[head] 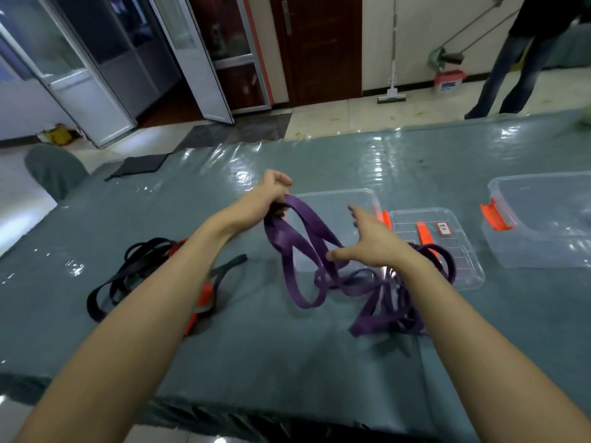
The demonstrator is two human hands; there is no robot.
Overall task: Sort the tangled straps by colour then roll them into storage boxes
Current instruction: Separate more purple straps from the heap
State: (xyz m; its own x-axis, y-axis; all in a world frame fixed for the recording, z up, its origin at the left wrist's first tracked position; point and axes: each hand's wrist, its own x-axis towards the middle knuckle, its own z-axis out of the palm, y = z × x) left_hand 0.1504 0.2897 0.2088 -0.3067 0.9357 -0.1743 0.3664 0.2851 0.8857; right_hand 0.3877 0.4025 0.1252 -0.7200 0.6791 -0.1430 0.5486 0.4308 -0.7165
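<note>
A purple strap [307,247] hangs in loops from my left hand [265,196], which grips its upper end above the table. The rest of it lies tangled on the table at centre right. My right hand [371,241] hovers over the loops with fingers spread, the thumb close to a loop, holding nothing. A clear storage box [335,199] with orange latches stands just behind the strap. A black strap [137,266] lies in a heap at the left, partly under my left forearm, with orange latch parts [204,292] beside it.
A clear lid [447,244] with an orange latch lies right of the box, and a second clear box [543,219] stands at far right. The table [256,340] has a grey-green cover under shiny plastic. A person stands on the floor beyond, near a mop.
</note>
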